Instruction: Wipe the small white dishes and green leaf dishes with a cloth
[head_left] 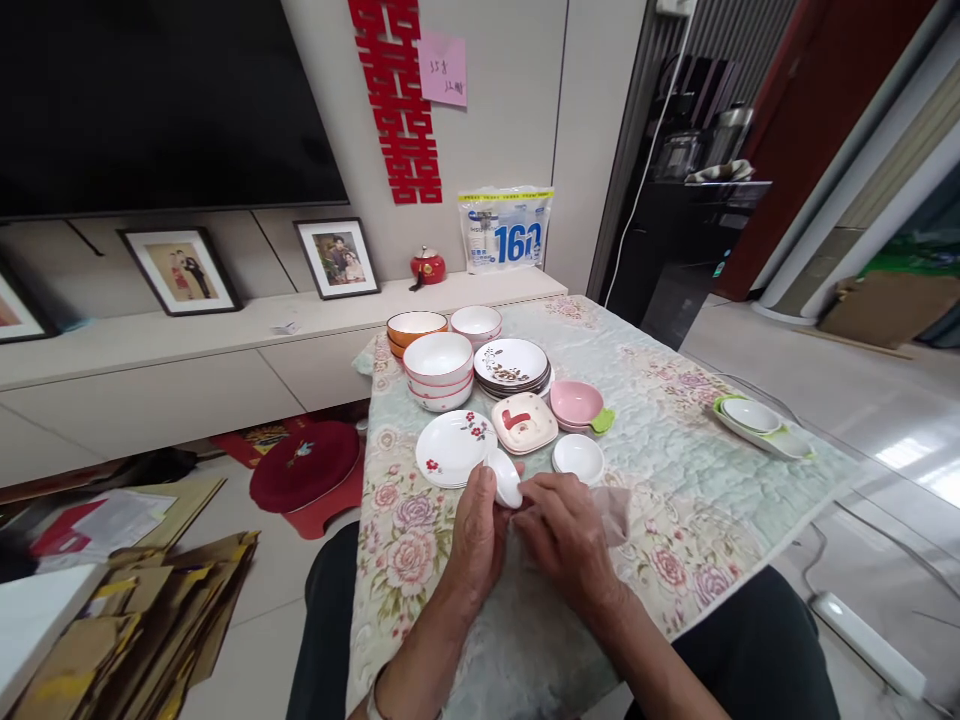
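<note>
In front of me, my left hand (474, 535) is closed round a small white dish (503, 479), which is tilted up on its edge. My right hand (568, 535) has its fingers bent at the dish's right rim. A thin, see-through sheet (616, 513) sticks out from under that hand; whether it is plastic or a wipe is unclear. Just beyond my hands sit a white plate with red flowers (450, 450), a squarish plate with a red picture (525, 423), and small white dishes (580, 460).
Farther back stand stacked white bowls (439, 360), orange bowls (415, 328) and brown-patterned plates (512, 362). Pink bowls (576, 404) lie to the right. A long green-edged dish (761, 428) is near the right edge of the floral tablecloth (411, 560). A red stool (306, 470) stands left.
</note>
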